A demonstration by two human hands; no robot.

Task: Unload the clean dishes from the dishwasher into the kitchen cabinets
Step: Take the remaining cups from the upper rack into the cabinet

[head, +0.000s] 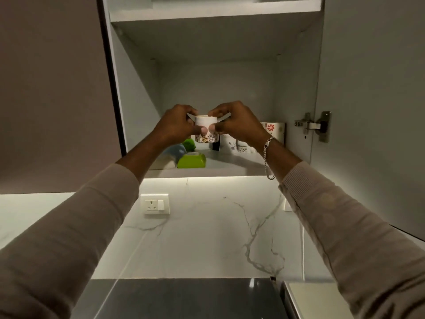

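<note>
A small white cup with a flower pattern [206,134] is held up inside the open wall cabinet, just above its lower shelf [230,160]. My left hand [178,124] grips it from the left and my right hand [236,123] from the right, thumbs pressed on its front. Both arms reach upward in beige sleeves. Whether the cup's base touches the shelf is hidden by my hands.
On the shelf sit green bowls [192,160], a blue one [176,151], a red-flowered mug [272,130] and patterned cups [239,146]. The cabinet door with a hinge [316,126] stands open on the right. Below are a marble backsplash with a socket [156,203] and a dark countertop [188,298].
</note>
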